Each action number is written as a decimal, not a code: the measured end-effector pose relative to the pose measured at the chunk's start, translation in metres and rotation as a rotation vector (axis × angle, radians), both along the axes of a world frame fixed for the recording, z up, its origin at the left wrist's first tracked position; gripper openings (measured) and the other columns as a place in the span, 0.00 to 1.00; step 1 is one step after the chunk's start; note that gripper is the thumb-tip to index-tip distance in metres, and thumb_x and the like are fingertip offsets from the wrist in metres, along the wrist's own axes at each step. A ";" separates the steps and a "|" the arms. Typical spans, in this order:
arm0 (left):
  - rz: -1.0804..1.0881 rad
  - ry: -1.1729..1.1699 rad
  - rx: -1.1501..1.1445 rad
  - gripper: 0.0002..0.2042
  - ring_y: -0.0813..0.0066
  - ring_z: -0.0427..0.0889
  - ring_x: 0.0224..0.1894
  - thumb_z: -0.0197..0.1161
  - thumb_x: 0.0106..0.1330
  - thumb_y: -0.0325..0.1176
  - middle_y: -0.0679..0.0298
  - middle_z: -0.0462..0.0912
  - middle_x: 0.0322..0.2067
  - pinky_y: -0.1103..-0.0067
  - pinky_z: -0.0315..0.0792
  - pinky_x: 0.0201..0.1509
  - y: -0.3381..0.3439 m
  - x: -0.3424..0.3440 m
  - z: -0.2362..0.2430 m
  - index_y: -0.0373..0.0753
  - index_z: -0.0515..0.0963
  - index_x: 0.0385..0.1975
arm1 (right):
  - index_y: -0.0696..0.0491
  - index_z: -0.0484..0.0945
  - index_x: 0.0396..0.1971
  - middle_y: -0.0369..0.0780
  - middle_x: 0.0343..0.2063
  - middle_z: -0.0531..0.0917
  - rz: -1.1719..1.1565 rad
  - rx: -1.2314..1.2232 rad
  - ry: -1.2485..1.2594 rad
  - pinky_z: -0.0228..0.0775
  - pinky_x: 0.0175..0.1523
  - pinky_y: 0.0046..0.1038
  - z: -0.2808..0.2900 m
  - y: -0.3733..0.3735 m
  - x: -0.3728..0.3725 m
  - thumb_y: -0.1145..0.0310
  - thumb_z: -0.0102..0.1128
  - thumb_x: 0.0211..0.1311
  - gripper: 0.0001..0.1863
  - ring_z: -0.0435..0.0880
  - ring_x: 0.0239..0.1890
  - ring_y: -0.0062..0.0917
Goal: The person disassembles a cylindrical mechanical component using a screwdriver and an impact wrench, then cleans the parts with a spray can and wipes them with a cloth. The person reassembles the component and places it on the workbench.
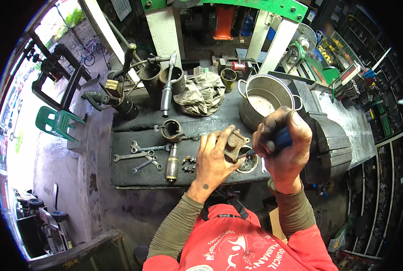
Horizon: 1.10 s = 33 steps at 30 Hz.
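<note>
My left hand (214,156) grips a greasy cast-metal housing (236,142) with a flanged edge, holding it above the workbench. Closed round the blue handle (282,137) of a screwdriver is my right hand (283,153); the tool's thin shaft (247,154) points left to the housing. My fingers partly hide where the tip meets it. Below the housing lies a round metal ring (248,164) with parts inside. Left of my left hand are small dark parts (189,164), a cylindrical motor armature (172,163), a cylindrical casing (170,130) and several wrenches (140,156).
A large metal pot (267,88) stands behind my right hand. Farther back are a crumpled rag (201,94), a long socket wrench (166,92), metal cylinders (150,77) and a can (228,80). A dark ribbed block (330,144) sits at the right; the workbench's front edge (138,187) is near me.
</note>
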State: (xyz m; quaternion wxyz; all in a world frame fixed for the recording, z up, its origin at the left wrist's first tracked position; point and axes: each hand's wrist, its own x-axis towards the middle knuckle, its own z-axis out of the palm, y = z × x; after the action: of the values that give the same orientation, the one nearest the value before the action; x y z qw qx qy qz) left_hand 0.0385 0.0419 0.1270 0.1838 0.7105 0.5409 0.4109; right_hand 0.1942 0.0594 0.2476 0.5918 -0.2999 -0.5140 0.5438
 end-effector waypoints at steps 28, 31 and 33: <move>-0.094 -0.051 0.206 0.10 0.48 0.69 0.75 0.73 0.62 0.32 0.64 0.78 0.69 0.57 0.68 0.68 -0.022 0.005 -0.009 0.41 0.86 0.43 | 0.60 0.77 0.33 0.39 0.26 0.78 -0.284 0.265 -0.255 0.65 0.29 0.21 0.018 -0.037 -0.036 0.52 0.64 0.77 0.23 0.75 0.25 0.18; -0.099 -0.037 0.218 0.10 0.52 0.71 0.74 0.73 0.62 0.31 0.64 0.79 0.69 0.59 0.70 0.65 -0.022 0.003 -0.011 0.41 0.86 0.42 | 0.59 0.74 0.29 0.39 0.22 0.75 -0.185 0.208 -0.032 0.58 0.21 0.23 0.006 -0.034 -0.035 0.48 0.64 0.76 0.27 0.71 0.19 0.19; -0.110 -0.035 0.209 0.10 0.53 0.71 0.73 0.74 0.61 0.31 0.65 0.79 0.69 0.60 0.70 0.64 -0.022 0.002 -0.011 0.41 0.86 0.41 | 0.59 0.72 0.25 0.37 0.15 0.71 -0.163 0.225 -0.049 0.54 0.18 0.24 0.007 -0.026 -0.032 0.47 0.64 0.76 0.30 0.65 0.13 0.20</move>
State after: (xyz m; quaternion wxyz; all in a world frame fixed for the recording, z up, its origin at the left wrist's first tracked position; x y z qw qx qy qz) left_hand 0.0406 0.0203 0.1157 0.1405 0.7470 0.4520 0.4668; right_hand 0.1622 0.0335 0.2544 0.6511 -0.2854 -0.5601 0.4253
